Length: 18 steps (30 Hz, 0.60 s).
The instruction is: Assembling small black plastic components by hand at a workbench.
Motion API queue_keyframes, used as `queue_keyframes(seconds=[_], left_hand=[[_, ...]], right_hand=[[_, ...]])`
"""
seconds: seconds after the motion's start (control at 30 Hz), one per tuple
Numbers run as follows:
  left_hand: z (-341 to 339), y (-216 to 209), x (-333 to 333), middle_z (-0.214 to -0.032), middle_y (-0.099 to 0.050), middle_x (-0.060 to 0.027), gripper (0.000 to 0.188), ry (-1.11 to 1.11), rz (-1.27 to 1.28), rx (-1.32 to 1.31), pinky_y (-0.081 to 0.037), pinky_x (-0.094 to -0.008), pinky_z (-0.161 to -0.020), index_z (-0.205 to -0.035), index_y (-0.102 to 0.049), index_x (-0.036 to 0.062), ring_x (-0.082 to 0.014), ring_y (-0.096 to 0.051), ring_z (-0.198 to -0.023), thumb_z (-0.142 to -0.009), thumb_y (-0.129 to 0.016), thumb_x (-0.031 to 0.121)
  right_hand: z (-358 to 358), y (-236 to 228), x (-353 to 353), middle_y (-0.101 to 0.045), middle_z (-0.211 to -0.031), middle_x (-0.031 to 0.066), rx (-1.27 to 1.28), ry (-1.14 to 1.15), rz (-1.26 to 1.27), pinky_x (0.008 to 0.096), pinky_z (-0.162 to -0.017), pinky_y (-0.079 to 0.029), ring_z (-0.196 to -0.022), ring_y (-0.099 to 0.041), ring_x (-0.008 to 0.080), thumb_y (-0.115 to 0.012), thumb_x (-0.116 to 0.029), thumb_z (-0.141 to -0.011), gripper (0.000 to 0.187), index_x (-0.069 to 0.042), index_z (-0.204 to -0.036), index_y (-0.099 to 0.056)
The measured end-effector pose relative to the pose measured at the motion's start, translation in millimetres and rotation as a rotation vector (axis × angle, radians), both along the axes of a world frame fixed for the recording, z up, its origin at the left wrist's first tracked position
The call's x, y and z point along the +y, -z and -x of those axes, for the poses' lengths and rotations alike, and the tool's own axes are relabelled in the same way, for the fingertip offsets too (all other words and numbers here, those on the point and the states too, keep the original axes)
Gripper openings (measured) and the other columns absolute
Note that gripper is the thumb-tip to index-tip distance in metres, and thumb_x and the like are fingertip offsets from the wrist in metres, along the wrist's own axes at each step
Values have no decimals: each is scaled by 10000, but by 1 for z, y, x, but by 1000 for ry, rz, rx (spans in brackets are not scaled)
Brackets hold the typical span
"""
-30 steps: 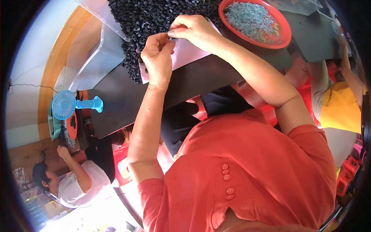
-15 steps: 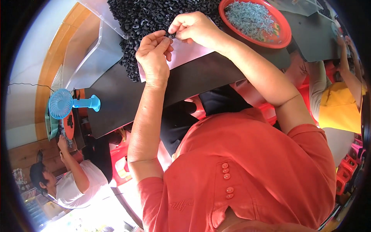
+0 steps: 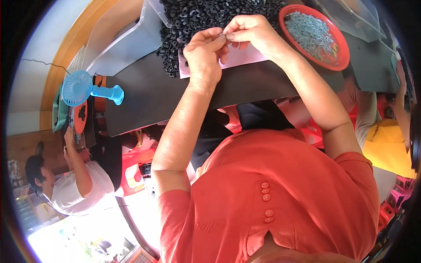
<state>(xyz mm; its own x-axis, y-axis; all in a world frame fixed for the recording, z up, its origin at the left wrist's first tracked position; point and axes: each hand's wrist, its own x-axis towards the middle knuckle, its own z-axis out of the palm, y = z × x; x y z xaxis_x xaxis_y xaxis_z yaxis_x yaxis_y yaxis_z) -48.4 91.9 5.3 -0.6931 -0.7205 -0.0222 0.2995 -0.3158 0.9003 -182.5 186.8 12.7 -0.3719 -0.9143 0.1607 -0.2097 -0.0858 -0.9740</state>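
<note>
My left hand [image 3: 204, 57] and my right hand [image 3: 256, 37] meet fingertip to fingertip over a pale pink sheet [image 3: 245, 57]. Each pinches with thumb and forefinger at the same spot; whatever is between them is too small and covered to make out. Just beyond my fingers spreads a large heap of small black plastic parts [image 3: 210, 15], partly lying along the sheet's edge. To the right of my right hand sits a round red tray [image 3: 343, 55] holding many tiny silvery metal pieces [image 3: 309, 33].
A clear plastic bin [image 3: 131, 50] leans at the heap's left, and another clear container [image 3: 353, 19] is at the far right. A blue fan [image 3: 77, 88] stands by the left end of the dark table [image 3: 149, 98]. Other people work at left [image 3: 85, 184] and right [image 3: 386, 140].
The whole view has shifted, so the table and tray appear further right. My hands have come closer together, their fingertips now meeting.
</note>
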Motion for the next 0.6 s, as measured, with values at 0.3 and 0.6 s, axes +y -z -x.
queue_keyframes(seconds=[0.3, 0.6], left_hand=[[-11, -6, 5, -776, -646, -135, 171, -5, -18, -5, -389, -231, -428, -990, -565, -48, -148, -571, -552, -845, -647, -10], [-17, -7, 3, -776, -640, -152, 160, -36, -147, -9, -410, -238, -442, -995, -567, -39, -182, -588, -567, -842, -613, -59]], right_hand=[[-3, -4, 4, -654, -819, 21, -50, -14, 87, 229, -650, -447, -750, -601, 88, -593, -83, -875, 159, -29, -994, -684], [-4, -1, 0, -647, -817, 7, 47, 43, 158, 224, -625, -447, -729, -583, 64, -620, -16, -835, 231, -49, -1055, -681]])
